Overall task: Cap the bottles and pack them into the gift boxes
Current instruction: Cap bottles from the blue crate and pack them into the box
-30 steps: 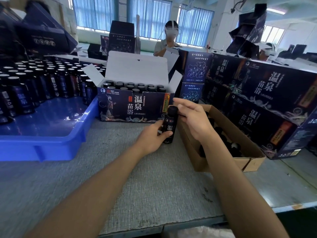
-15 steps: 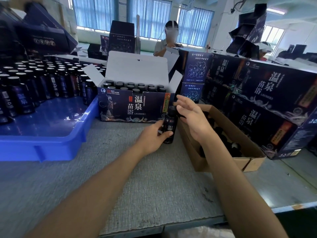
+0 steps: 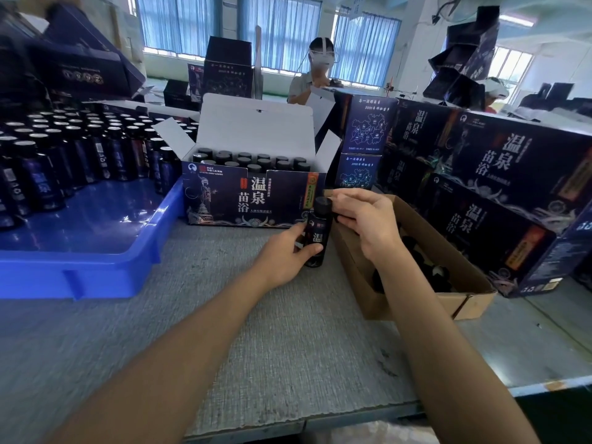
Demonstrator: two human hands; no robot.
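Here the small dark labelled bottle [image 3: 317,233] stands upright on the grey felt table [image 3: 288,331], left hand [image 3: 282,254] gripping its body from the left, right hand [image 3: 365,219] pinching its round black cap [image 3: 323,205] from the right.

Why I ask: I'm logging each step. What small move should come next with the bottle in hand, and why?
Probably twist the cap tight with the right hand, whose fingers pinch it, while the left hand grips the bottle upright on the table. The cap sits on the bottle, which is not yet in the open gift box.
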